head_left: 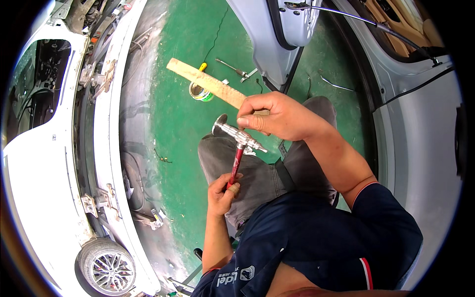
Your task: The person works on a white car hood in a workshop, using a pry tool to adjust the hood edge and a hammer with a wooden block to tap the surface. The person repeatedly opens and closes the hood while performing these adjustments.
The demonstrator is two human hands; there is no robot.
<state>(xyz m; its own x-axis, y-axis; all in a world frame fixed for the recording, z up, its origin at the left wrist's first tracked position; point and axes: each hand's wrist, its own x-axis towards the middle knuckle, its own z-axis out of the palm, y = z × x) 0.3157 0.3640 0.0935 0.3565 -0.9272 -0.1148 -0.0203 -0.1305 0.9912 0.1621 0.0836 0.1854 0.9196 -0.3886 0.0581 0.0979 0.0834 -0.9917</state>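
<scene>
A hammer with a silver metal head point(236, 135) and red handle is upright in my left hand point(222, 193), whose fingers wrap round the handle over my lap. My right hand point(269, 114) grips the lower end of a pale wooden strip point(205, 81), which slants away toward the upper left. The fingertips of my right hand are close above the hammer head; I cannot tell if they touch it. Beneath the strip, an open tin point(200, 96) stands on the green floor point(178, 138) beside a yellow-handled tool point(203, 66).
A grey car body point(410, 123) is at my right, with an open door point(267, 34) ahead. A white car body point(39, 178) and wheel point(106, 272) are left, beside a long white panel point(106, 133). Metal tools point(242, 73) and a bent rod point(334, 85) lie on the floor.
</scene>
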